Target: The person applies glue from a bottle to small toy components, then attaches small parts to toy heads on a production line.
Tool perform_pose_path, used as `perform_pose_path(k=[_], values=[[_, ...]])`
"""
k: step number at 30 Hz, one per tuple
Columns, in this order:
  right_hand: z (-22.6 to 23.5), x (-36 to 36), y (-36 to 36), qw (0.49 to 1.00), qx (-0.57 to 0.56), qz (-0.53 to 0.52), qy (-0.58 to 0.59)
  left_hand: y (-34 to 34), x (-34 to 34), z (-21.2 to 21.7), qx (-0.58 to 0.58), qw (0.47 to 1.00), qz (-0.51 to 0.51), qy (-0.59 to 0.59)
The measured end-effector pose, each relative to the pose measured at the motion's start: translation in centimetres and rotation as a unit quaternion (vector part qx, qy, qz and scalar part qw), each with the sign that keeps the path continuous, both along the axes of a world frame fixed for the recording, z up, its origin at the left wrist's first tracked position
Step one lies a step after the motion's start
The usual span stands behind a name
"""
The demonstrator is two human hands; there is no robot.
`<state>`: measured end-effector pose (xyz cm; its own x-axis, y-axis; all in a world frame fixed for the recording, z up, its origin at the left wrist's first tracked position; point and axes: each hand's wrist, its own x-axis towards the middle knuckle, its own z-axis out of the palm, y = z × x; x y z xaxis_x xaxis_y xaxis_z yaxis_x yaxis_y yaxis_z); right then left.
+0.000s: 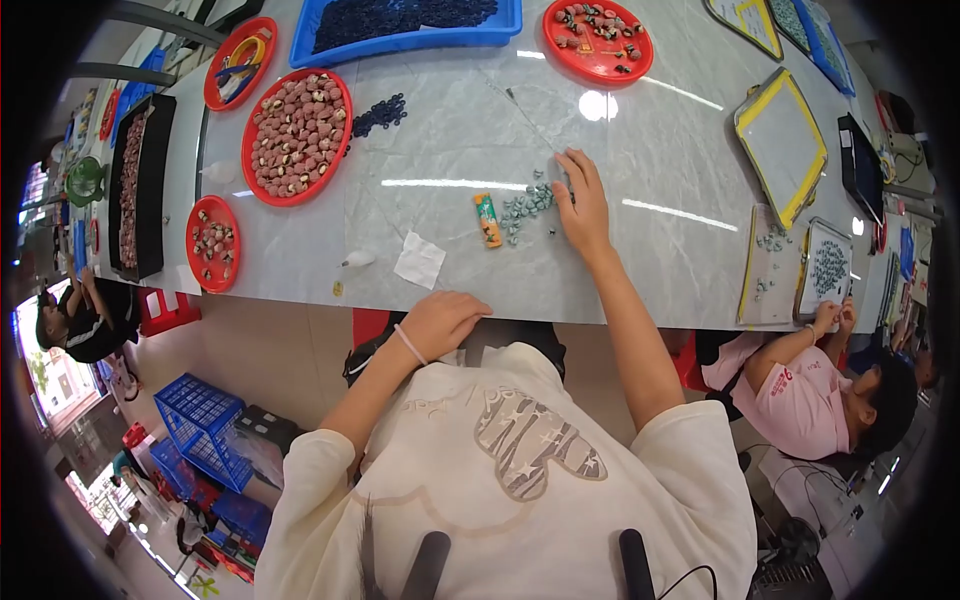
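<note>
Grey-green beads [527, 205] lay in a small heap on the grey marble desk [660, 150], just beside an orange tube [487, 219]. The right hand [582, 205] rested flat over the heap's edge, fingers spread, gripping nothing. The left hand [443, 322] sat loosely curled at the desk's near edge, its grip empty. A white paper scrap [420, 260] lay near.

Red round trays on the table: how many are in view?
4, possibly more hidden at the far left edge. A large tray of pinkish pieces, a small tray near the table's front-left edge, one holding tools behind, one at top centre.
</note>
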<state>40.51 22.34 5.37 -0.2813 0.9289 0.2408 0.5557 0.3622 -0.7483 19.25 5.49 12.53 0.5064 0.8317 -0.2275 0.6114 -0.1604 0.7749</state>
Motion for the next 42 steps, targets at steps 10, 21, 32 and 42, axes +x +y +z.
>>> perform_pose_path(k=[10,21,32,42], values=[[-0.9,-4.7,-0.5,0.995,0.059,0.065,-0.05,-1.0,-6.3,-0.4,-0.012,0.995,0.095,-0.043],[-3.6,-5.6,-0.1,0.996,0.017,0.088,0.021,0.4,-12.7,-4.5,-0.121,0.987,0.007,-0.106],[-6.5,-9.0,-3.0,0.996,0.056,0.058,-0.035,-7.3,-24.7,-8.4,0.212,0.958,0.038,-0.189],[-7.0,-12.3,-8.5,0.993,0.105,-0.029,-0.037,-10.5,-30.2,-12.8,0.235,0.892,0.303,-0.24]])
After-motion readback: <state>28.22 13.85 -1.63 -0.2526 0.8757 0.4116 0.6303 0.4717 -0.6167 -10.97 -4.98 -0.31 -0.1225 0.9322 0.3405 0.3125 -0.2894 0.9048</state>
